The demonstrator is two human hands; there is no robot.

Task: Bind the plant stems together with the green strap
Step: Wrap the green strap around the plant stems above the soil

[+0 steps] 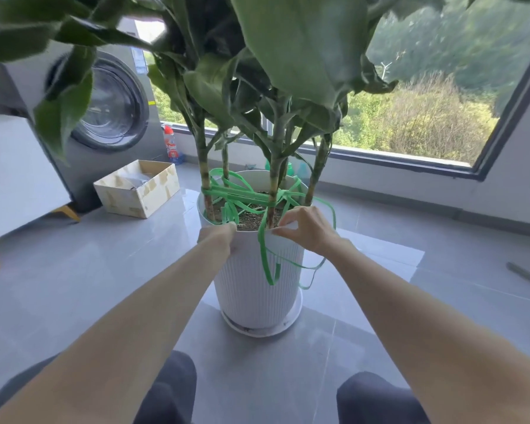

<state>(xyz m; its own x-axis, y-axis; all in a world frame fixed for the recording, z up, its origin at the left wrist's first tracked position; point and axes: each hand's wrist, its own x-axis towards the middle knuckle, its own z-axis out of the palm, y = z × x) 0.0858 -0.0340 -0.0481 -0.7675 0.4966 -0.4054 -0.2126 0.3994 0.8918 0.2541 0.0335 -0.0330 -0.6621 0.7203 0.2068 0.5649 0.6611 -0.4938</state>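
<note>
Left hand (217, 237) and right hand (307, 228) grip pot (248, 289) rim (green strap (242, 194) dangles).

Nothing legible on my feed. The bottle (172, 147) on the floor by the window has a red and blue label (172, 152), but the print is too blurred to read. The washing machine (110, 102) has a sticker strip (138, 61) on its upper front and a small yellow tag (151, 103) lower down. Both are too small to make out.
</note>
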